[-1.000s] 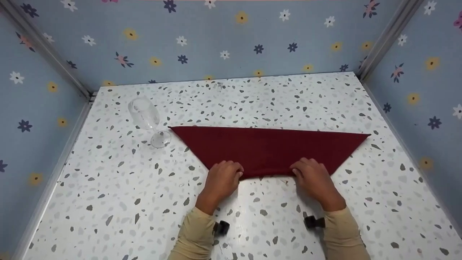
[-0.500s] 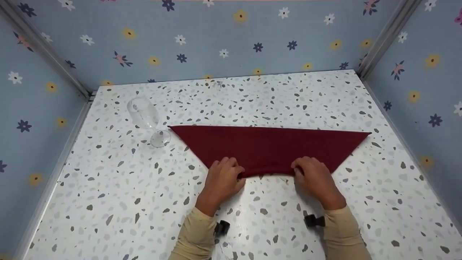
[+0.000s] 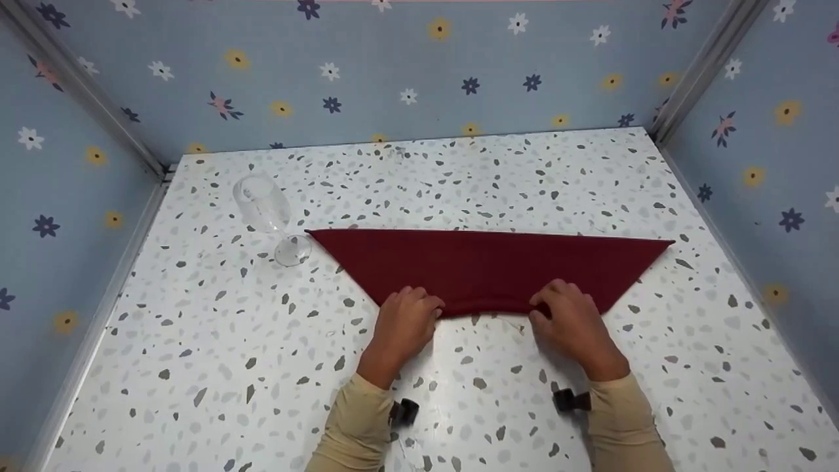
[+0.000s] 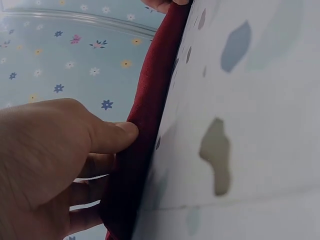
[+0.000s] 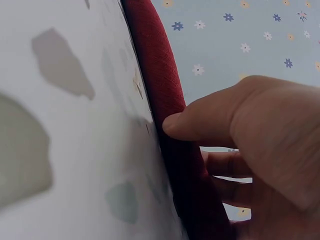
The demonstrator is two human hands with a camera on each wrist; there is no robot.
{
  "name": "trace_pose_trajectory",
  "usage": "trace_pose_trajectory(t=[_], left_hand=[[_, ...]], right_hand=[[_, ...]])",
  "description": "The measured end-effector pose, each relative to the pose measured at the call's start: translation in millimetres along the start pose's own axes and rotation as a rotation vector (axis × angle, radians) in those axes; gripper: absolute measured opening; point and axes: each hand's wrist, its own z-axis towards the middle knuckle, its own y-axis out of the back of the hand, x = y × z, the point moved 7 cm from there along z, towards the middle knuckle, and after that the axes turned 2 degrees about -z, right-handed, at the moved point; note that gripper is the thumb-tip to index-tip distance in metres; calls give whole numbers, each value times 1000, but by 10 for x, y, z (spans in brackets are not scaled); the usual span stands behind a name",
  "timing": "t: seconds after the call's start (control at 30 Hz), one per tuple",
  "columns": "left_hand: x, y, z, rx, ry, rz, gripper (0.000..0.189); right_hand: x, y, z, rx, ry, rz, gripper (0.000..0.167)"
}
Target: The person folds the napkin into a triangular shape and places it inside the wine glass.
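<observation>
A dark red cloth napkin (image 3: pixel 485 269) lies on the speckled table as a wide trapezoid, its long edge on the far side. Its short near edge is rolled into a thick tube. My left hand (image 3: pixel 404 328) pinches this roll near its left end; in the left wrist view the thumb (image 4: pixel 122 136) presses on the near side with the fingers over the top. Toward the right end, my right hand (image 3: pixel 570 326) holds the same roll, its thumb (image 5: pixel 182 124) against the near side. The fingertips beyond the roll are partly hidden.
A clear stemmed glass (image 3: pixel 263 203) lies on its side left of the napkin, its foot (image 3: pixel 293 250) close to the napkin's left corner. Blue flowered walls (image 3: pixel 393 65) enclose the table (image 3: pixel 229 367) at the back and sides.
The rolled near edge has moved slightly away from me, between the hands. Both hands' fingers and thumbs have shifted a little on the roll. The glass stays where it was.
</observation>
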Motion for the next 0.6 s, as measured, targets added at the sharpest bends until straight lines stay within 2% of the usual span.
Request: trace_pose_trajectory(t=[0.2,0.3,0.43,0.6], left_hand=[[18,-8,7,20,39,-38,11],[49,-13,13,10,80,-64,8],[75,-10,13,-34,107,-80,9],[72,21,-3,-94,89,-79,6]], right_hand=[[9,24,-4,-42,27,2,10],[12,25,-3,-52,37,-6,10],[15,14,3,-58,54,-26,10],[26,20,5,-77,75,-52,12]])
